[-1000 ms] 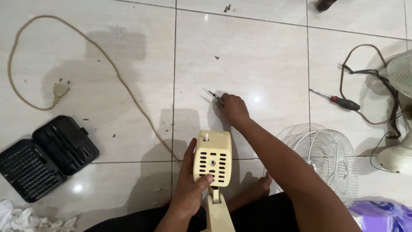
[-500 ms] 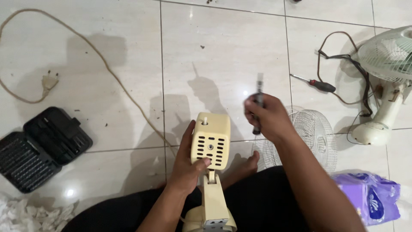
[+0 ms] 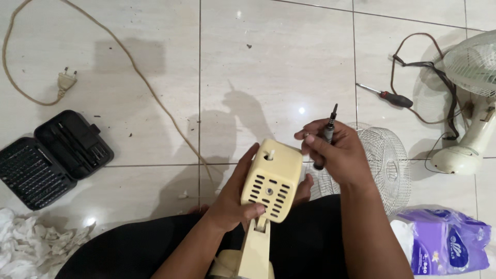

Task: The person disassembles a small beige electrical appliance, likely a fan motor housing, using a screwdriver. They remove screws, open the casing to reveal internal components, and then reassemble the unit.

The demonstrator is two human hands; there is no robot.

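Gripping the cream-yellow plastic fan motor housing [image 3: 272, 180] w/ the left hand [image 3: 233, 199], thumb over the vented back, fingers wrapped round the far side; housing sits upright on its cream neck [image 3: 257, 247] over the person's lap. Right hand [image 3: 338, 155] is closed round a slim black precision screwdriver [image 3: 326, 134], tip pointing up, held just right of the housing, not touching it. Step in hand, by my read: tool picked up, being brought to the housing's back cover. Next move calls for flipping the tip down and seating it in the centre screw hole, left hand steadying. Nearby on the tiled floor [image 3: 155, 77]: open black bit case [image 3: 49, 155], white wire fan guard [image 3: 385, 168], red-handled screwdriver [image 3: 390, 97], 2nd fan [image 3: 473, 103].
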